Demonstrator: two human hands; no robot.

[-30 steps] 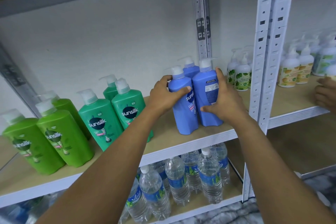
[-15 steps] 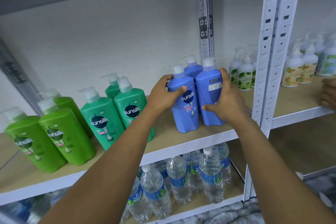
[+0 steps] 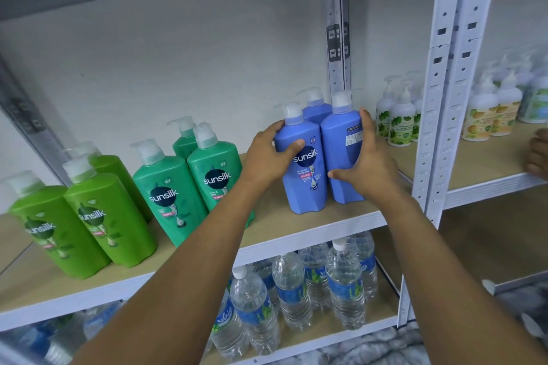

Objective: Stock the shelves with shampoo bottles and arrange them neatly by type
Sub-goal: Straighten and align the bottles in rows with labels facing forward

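Note:
Three blue Sunsilk shampoo bottles stand at the right end of the wooden shelf (image 3: 278, 225). My left hand (image 3: 267, 160) grips the front-left blue bottle (image 3: 307, 184), whose label faces me. My right hand (image 3: 364, 163) grips the front-right blue bottle (image 3: 341, 142), which shows its back label. A third blue bottle (image 3: 315, 108) stands behind them. To the left stand teal-green Sunsilk bottles (image 3: 166, 195) and, further left, light-green Sunsilk bottles (image 3: 103, 216).
White shelf uprights (image 3: 439, 115) stand just right of my right hand. Small pump bottles (image 3: 400, 124) fill the neighbouring shelf, where another person's hand (image 3: 538, 157) shows at the right edge. Water bottles (image 3: 344, 284) stand on the shelf below.
The front-left blue bottle has turned so its Sunsilk label faces me fully. Both hands stay on the blue bottles. The view has shifted slightly.

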